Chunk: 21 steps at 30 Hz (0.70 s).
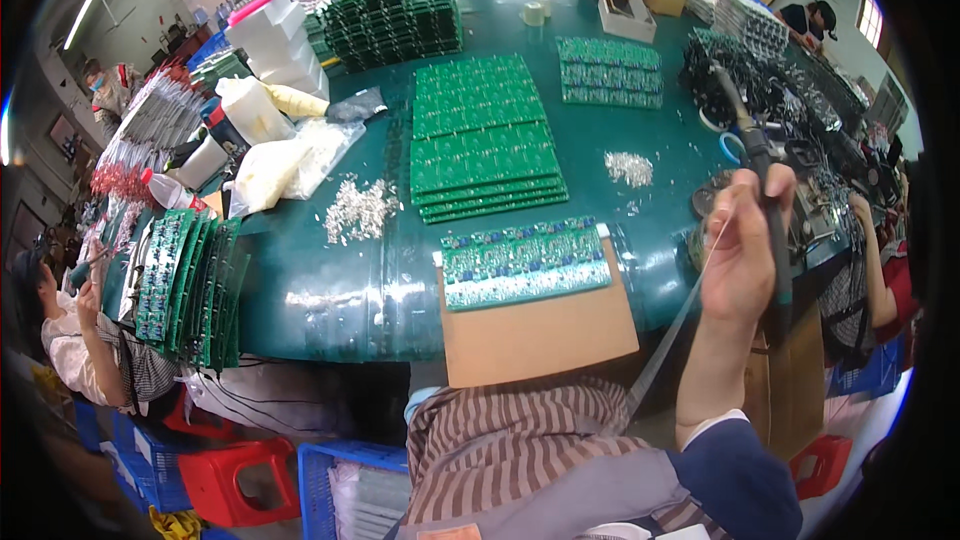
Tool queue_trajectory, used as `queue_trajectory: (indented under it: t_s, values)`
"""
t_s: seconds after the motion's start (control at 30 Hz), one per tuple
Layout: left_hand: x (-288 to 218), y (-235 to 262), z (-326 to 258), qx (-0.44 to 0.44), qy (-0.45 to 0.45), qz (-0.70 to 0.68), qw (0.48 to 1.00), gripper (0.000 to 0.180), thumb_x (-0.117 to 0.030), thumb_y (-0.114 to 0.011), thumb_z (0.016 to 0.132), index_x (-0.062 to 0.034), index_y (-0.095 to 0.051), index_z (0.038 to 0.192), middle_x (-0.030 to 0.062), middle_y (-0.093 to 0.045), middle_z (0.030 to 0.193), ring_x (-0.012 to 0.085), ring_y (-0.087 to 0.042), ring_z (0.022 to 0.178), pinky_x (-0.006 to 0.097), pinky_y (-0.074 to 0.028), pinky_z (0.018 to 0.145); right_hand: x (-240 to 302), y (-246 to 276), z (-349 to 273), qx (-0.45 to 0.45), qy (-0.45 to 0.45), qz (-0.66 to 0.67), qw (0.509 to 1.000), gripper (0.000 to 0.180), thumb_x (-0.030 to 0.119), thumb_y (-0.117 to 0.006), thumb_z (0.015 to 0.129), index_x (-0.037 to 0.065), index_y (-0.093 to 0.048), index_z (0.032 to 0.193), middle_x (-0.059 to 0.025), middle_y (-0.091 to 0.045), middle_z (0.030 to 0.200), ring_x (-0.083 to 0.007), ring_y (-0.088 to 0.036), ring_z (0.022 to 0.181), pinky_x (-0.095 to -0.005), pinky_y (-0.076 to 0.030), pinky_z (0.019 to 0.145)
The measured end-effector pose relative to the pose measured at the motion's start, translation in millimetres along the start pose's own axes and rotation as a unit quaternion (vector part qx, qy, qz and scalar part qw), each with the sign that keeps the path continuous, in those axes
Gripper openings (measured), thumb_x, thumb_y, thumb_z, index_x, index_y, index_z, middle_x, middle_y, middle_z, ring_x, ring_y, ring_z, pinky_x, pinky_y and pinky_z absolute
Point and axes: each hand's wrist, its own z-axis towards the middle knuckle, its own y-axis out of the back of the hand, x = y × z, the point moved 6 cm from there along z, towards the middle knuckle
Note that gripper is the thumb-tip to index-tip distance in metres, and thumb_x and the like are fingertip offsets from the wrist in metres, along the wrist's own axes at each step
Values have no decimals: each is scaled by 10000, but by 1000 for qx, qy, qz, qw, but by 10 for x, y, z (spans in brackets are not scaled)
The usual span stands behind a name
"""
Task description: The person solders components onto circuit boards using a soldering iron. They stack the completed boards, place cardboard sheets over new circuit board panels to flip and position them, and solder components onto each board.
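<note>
The right hand (pixel 742 258) is raised at the worktop's (pixel 330 290) right edge – its grip clenched around a black-handled soldering iron (pixel 762 190). A green circuit-board panel (pixel 524 262) lies on brown cardboard (pixel 535 335) nearby – the left hand is unseen.

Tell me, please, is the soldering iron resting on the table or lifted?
Lifted: the right hand grips the soldering iron, held above the table.

light: bright overhead tubes; glare: sheen on green table (pixel 330 290); edges: fisheye bend, dark vignette; focus: slightly soft
</note>
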Motion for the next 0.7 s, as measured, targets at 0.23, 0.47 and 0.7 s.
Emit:
queue_trajectory:
  t_s: [0.23,0.47,0.7]
  values:
    - [-29,407,-14,77,50,263,961,278,27,-543,886,69,-627,1147,170,-675,1076,239,-659,1005,339,-515,892,-359,-244,-418,45,-116,-68,990,372,-103,-562,867,98,-294,1028,-167,-612,874,-231,-669,692,-342,-576,579]
    - [-5145,-1771,-623,422,-182,-416,784,441,-141,-658,787,96,-629,1158,216,-693,1063,278,-668,1015,332,-483,925,-784,-545,-1065,137,-147,-155,967,329,-56,-705,809,53,-428,948,-168,-709,893,-80,-630,646,-217,-497,529]
    - [-5512,-2552,-892,586,44,-457,667,231,2,-742,810,22,-718,1038,90,-719,832,101,-660,747,222,-507,656,-1029,-303,-1064,64,-257,-23,964,362,-135,-588,866,55,-320,1018,-214,-642,1007,-260,-685,973,-316,-589,792]
